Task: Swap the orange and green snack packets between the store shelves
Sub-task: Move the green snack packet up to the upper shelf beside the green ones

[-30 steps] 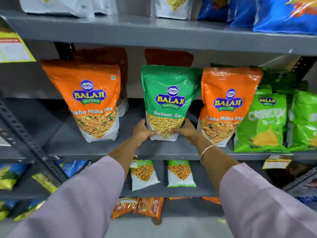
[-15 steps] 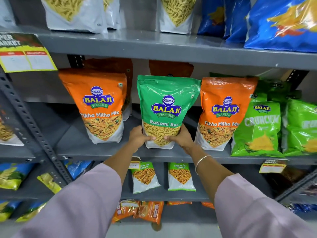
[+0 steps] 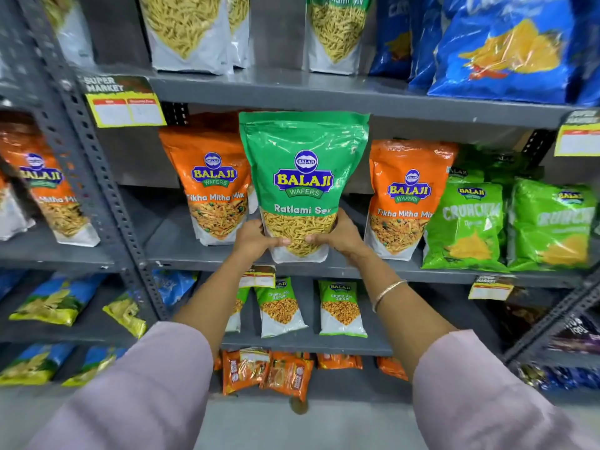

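Note:
A green Ratlami Sev packet (image 3: 303, 177) stands upright in front of the middle shelf (image 3: 357, 269), its base off the shelf board. My left hand (image 3: 251, 238) grips its lower left corner and my right hand (image 3: 337, 237) its lower right. An orange Tikha Mitha Mix packet (image 3: 211, 186) stands on the shelf just left of it, and a second orange packet (image 3: 404, 196) just right. More Ratlami Sev packets (image 3: 336, 30) stand on the upper shelf (image 3: 292, 92).
Light green Crunchim bags (image 3: 470, 225) fill the middle shelf's right end. Blue chip bags (image 3: 506, 47) sit top right. A perforated grey upright (image 3: 94, 164) divides the left bay, which holds another orange packet (image 3: 45, 190). Small packets (image 3: 341, 306) lie on the lower shelves.
Both hands have lifted the green packet up and out from the middle shelf toward me. The view has tilted upward, showing more of the upper shelf.

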Demonstrator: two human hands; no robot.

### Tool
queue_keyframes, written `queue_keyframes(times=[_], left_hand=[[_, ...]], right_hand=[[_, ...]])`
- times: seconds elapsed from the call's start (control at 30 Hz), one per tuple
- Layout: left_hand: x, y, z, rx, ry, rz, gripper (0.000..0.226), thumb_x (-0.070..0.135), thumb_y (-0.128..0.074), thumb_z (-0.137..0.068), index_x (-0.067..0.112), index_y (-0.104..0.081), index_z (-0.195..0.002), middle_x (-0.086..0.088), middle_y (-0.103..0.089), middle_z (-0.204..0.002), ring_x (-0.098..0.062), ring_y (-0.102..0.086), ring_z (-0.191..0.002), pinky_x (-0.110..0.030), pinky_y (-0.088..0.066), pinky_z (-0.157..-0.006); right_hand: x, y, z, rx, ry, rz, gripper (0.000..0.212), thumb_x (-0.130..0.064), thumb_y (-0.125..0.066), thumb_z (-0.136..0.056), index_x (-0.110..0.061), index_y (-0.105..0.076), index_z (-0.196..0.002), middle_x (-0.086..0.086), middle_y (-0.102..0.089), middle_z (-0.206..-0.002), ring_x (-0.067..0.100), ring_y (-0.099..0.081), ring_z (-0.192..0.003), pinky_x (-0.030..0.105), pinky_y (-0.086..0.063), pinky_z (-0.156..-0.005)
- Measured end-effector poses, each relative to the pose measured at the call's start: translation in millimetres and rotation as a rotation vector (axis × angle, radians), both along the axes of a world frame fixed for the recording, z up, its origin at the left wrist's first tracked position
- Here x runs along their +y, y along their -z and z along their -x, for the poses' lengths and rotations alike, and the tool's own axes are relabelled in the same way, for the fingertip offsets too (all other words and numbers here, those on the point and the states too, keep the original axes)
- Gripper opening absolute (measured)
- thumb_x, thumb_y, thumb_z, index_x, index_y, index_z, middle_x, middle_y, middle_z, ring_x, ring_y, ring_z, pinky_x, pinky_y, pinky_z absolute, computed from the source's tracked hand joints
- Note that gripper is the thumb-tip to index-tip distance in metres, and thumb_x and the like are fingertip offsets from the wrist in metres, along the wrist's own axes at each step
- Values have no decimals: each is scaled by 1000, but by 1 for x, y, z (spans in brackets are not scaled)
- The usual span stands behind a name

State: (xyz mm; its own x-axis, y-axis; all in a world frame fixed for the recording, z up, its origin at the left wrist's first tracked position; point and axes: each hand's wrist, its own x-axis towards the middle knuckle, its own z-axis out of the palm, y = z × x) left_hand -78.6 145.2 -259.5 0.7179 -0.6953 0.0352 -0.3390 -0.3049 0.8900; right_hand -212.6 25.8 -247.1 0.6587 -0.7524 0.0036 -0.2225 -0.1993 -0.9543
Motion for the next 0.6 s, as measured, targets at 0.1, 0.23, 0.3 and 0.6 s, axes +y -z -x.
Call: queue_keyframes(times=[0.1,0.23,0.3,0.6], left_hand=[[11,-27,7,-21,43,26,54,18,-82,-67,-1,-62,-113,-16,-67,-116,-22,-61,-101,-27,-43,-80],[21,-74,12,-79,115,62,50,19,-83,-65,5,-67,-109,-13,-69,-114,-20,-63,-100,-28,-47,-81],[24,-102,15,-109,134,90,47,21,-83,-65,6,-68,-107,-11,-70,-106,-21,-64,-93,-26,-48,-73],[12,-244,24,-262,114,296,38,36,-86,-57,6,-63,-66,-6,-52,-63,-18,-52,-62,-28,-42,-58]], right_hand=[[5,-29,10,-14,-34,16,86,-12,-87,-52,-6,-44,-127,13,-60,-127,28,-56,-116,40,-46,-100],[7,-73,21,-54,-77,85,93,-25,-92,-38,-9,-53,-121,12,-67,-119,28,-63,-109,43,-51,-96],[17,-108,30,-79,-88,113,82,-15,-90,-47,-6,-55,-120,13,-67,-119,26,-65,-105,35,-54,-89],[14,-262,53,-166,-94,223,45,-3,-78,-67,-2,-64,-109,9,-68,-103,17,-65,-84,17,-53,-55]])
